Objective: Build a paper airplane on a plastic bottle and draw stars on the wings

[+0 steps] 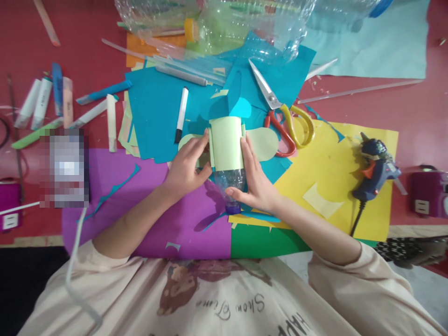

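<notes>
Between my hands is a small clear plastic bottle (229, 178) with a blue cap (233, 208) pointing toward me. Pale green paper (227, 142) wraps its body, and a rounded paper wing (263, 142) sticks out on each side. Blue paper fins (238, 106) stand at the far end. My left hand (189, 163) grips the left side, its fingers along the wing's root and its thumb near the bottle. Along the right side, my right hand (257, 179) is closed on the bottle, fingers at the wrap's edge and thumb over the clear part near the cap.
Open scissors (280, 107) lie beyond the right wing. A glue gun (374, 175) rests on yellow paper (350, 144) at right. Several markers (42, 102) and a phone (70, 168) lie left. Large clear bottles (252, 28) occupy the back. A white cable (77, 242) crosses near my left arm.
</notes>
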Demonstrator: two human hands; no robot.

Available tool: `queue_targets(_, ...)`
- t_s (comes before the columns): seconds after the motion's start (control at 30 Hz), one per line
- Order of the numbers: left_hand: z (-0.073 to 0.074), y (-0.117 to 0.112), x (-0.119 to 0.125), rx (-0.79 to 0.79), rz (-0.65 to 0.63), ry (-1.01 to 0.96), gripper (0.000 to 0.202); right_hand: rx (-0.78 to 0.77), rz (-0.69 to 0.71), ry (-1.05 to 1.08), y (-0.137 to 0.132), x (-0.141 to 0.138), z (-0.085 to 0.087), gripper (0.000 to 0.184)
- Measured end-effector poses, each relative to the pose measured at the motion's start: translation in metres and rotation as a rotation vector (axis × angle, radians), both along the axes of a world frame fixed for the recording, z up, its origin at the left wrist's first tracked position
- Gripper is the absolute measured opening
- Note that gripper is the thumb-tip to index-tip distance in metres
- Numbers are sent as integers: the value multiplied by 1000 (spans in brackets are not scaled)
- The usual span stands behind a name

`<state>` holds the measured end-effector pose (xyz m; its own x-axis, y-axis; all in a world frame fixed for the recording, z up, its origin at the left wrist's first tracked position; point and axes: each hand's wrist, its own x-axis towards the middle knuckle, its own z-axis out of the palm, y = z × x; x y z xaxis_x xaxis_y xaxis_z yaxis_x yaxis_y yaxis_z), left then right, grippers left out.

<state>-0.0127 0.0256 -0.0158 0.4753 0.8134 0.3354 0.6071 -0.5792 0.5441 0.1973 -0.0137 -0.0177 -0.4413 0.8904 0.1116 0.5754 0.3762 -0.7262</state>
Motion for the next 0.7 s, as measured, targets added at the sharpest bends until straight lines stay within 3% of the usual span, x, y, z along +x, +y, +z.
queue_targets(0.3, 3, 1, -1, -104, 9, 45, 57, -4, -9, -10, -1, -1, 1, 104)
queue_targets(0.7, 5, 3, -5, -211, -49, -81, 51, -11, -23, -33, -3, 0, -1, 107)
